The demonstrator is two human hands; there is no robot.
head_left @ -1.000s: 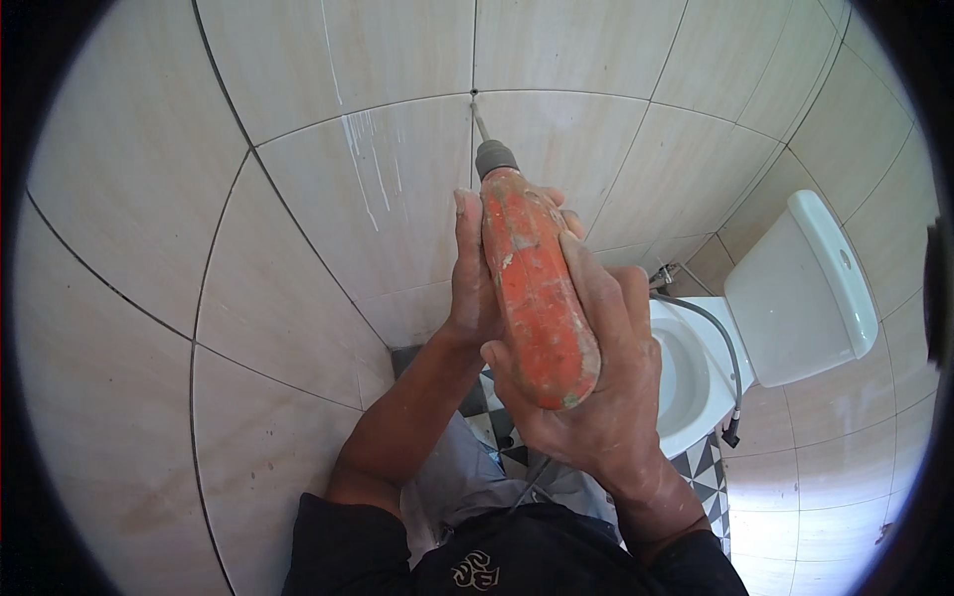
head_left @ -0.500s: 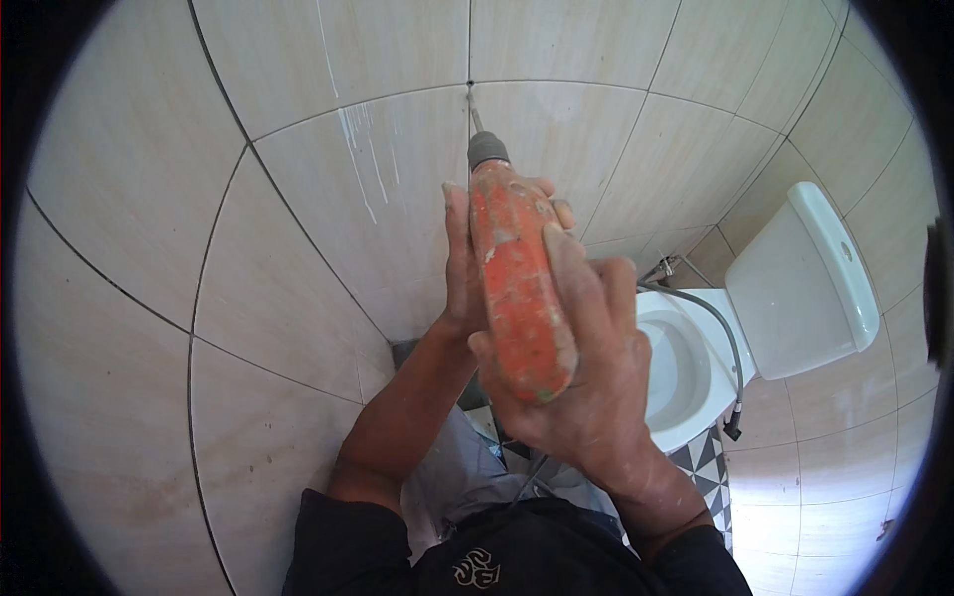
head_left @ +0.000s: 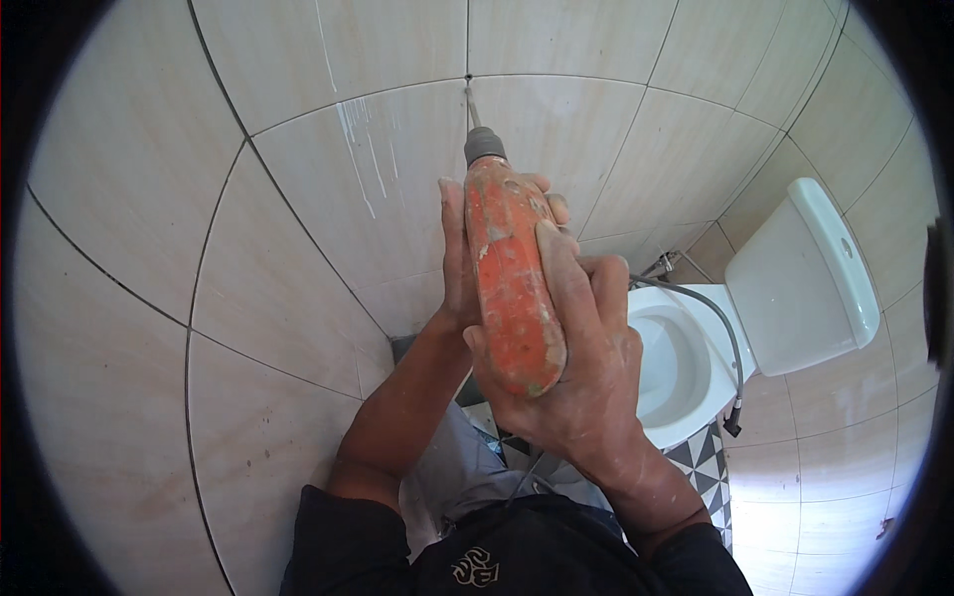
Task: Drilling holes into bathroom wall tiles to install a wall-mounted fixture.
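Note:
A worn orange power drill (head_left: 515, 283), smeared with dust, points away from me toward the tiled wall (head_left: 576, 129). Its bit (head_left: 473, 107) reaches up from the dark chuck (head_left: 484, 144) and ends near a small dark hole (head_left: 468, 76) where grout lines cross. My right hand (head_left: 586, 338) is closed around the rear of the drill, its thumb along the body. Under the front part, my left hand (head_left: 454, 258) supports the drill, fingertips showing on both sides. The drill body hides most of the left palm and the handle.
To the right stands a white toilet (head_left: 795, 288) with a grey spray hose (head_left: 733, 338) draped over its bowl. Behind it a metal valve (head_left: 666, 264) juts from the wall. Patterned black-and-white floor tiles (head_left: 704, 467) show below. White drips (head_left: 363, 149) streak the wall.
The drill and both hands have shifted very slightly left and up in the picture. Both hands keep their grip.

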